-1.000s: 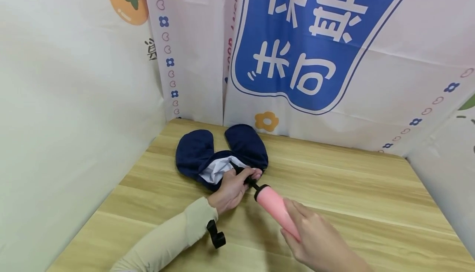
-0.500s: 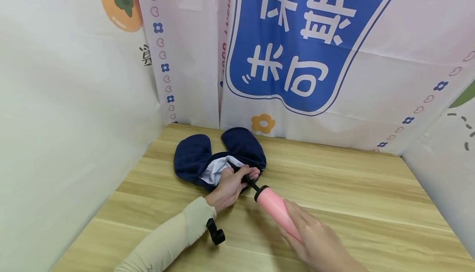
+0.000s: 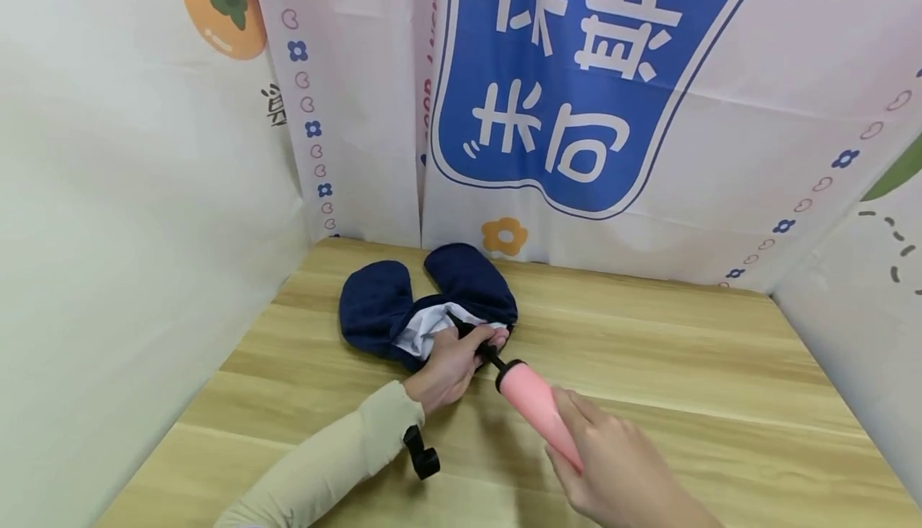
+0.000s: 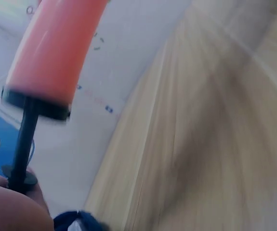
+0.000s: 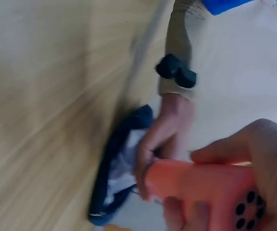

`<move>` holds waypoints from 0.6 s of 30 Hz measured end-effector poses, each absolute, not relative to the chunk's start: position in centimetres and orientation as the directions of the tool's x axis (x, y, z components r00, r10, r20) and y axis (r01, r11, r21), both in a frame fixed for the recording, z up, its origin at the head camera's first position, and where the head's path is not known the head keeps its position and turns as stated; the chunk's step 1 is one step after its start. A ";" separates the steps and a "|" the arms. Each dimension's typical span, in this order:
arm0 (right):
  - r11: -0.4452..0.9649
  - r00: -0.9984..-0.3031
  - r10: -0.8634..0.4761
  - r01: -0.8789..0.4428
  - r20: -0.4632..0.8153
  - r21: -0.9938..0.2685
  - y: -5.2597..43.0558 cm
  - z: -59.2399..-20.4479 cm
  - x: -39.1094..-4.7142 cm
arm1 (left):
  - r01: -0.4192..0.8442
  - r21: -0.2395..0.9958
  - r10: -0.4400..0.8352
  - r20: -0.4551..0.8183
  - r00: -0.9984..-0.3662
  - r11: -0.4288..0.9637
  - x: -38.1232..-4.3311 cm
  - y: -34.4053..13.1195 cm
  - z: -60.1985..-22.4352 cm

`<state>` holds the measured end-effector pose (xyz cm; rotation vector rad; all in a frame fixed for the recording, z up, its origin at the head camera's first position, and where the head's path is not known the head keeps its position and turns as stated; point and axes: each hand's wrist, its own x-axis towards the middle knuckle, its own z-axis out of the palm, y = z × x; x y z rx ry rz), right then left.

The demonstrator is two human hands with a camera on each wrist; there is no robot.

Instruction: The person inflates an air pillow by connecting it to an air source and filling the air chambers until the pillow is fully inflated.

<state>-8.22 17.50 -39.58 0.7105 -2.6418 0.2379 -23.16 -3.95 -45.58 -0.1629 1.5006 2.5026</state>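
A navy U-shaped neck pillow [image 3: 376, 304] lies near the back of the table, its cover open over a crumpled white liner [image 3: 425, 328]. Reaching into that opening, my left hand [image 3: 452, 364] pinches the black nozzle end [image 3: 463, 326] of a hand pump. From there a thin black rod [image 4: 24, 144] leads into the pump's pink barrel [image 3: 536, 408]. My right hand [image 3: 612, 456] grips this barrel at its rear, with thumb and fingers wrapped round it in the right wrist view. The left fingers partly hide where the nozzle meets the liner.
A wood-grain table [image 3: 648, 352] spreads under both hands. White printed cloths hang along the back and sides, with a blue panel [image 3: 576, 96] behind the pillow. A black bracket [image 3: 421, 454] sticks out from the left sleeve [image 3: 346, 448].
The head view has shifted slightly. Both hands keep their hold on the pump, and the pillow stays in nearly the same place.
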 end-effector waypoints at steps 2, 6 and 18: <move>0.853 -0.785 -0.445 -0.519 0.432 -0.064 16.5 -39.8 -9.3 | -0.230 0.871 0.111 -0.202 -0.973 -0.435 -23.2 -3.7 -45.4; 0.843 -0.785 -0.450 -0.530 0.426 -0.086 15.5 -40.4 -10.7 | -0.224 0.880 0.116 -0.193 -0.974 -0.418 -23.2 -3.9 -45.6; 0.815 -0.795 -0.519 -0.571 0.315 -0.098 21.2 -40.0 -8.6 | -0.192 0.862 0.108 -0.160 -0.981 -0.470 -25.4 -5.2 -45.2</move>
